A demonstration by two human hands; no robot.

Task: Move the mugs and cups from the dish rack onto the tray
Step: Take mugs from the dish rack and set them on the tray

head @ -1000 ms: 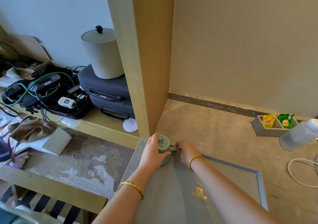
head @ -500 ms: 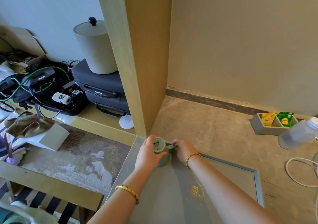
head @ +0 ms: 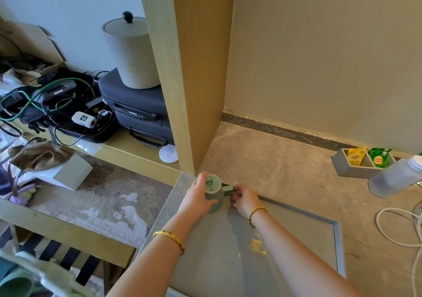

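Green and pale, the mug (head: 214,194) stands upside down at the far left corner of the grey tray (head: 338,246), its base with a printed label facing up. The left hand (head: 197,199) wraps round the mug's body from the left, thumb on the near side and fingers curled behind. The right hand (head: 243,197) pinches the mug's handle, which sticks out to the right, fingers curled round it. Both wrists wear gold bracelets, a solid bangle on the left and a beaded one on the right. The tray lies on a stone counter (head: 285,159), in the corner beside a tall wooden panel (head: 194,68). Far right on the counter sits a small grey box (head: 349,169) holding yellow and green tea packets, and just beside it a frosted plastic bottle (head: 395,175) lies tilted at the frame's edge. A white cord (head: 392,228) loops on the counter near the right edge. Left of the panel, on a lower wooden shelf, a dark case (head: 139,111) carries a beige lidded canister (head: 131,52), with a black open bag of tangled cables (head: 52,105) next to it.
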